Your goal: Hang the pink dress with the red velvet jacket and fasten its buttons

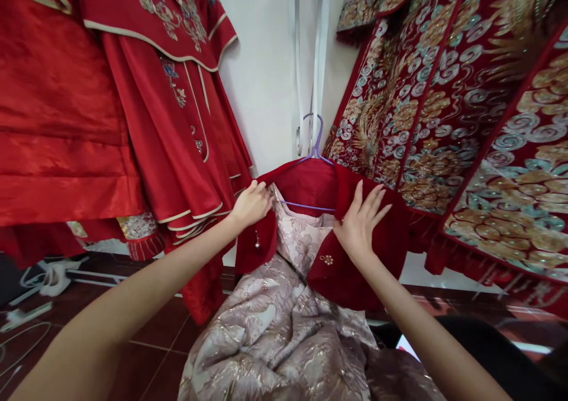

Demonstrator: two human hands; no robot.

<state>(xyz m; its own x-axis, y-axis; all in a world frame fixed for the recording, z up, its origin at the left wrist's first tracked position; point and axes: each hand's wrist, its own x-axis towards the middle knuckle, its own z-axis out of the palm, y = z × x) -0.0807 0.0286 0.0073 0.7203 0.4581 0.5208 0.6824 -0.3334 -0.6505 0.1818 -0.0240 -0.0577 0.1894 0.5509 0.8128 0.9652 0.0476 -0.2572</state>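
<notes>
A short dark red jacket (377, 265) hangs on a purple wire hanger (318, 138), its front parted. A pearl drop and a gold flower ornament (327, 260) sit on its two front edges. Beneath it is a pale pink brocade dress (275, 312) with a shiny raised pattern and a full skirt. My left hand (255, 203) has its fingers closed on the jacket's left front edge, near the dress's shoulder. Over the right front, my right hand (361, 220) lies with fingers spread flat on the red cloth; its thumb is hidden.
White metal uprights (306, 52) stand behind the hanger. Red gowns (164, 111) with cream piping hang at left, and a heavily embroidered red garment (435, 117) at right. Pale shoes (55, 280) and cables lie low at left above a dark red tiled floor (160, 365).
</notes>
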